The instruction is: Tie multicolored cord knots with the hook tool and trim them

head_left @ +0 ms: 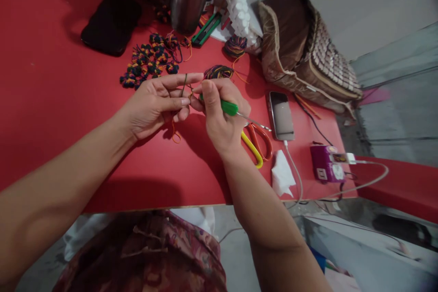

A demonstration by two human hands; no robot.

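Observation:
Over the red table (51,96), my right hand (222,116) grips a crochet hook with a green handle (228,108), its metal shaft sticking out to the right. My left hand (155,100) has multicoloured yarn (184,83) looped over the outstretched index finger, and the other fingers pinch the strand against the hook's tip. A loose orange end (175,136) hangs below the left hand. A small ball of the same yarn (218,71) lies just behind my hands.
Several small crocheted pieces (147,61) lie in a heap behind the left hand. Red and yellow scissors (257,143) sit under my right wrist, beside a phone (281,115) on a cable, a tissue (282,174) and a purple device (326,164). A brown bag (301,50) is at the back right.

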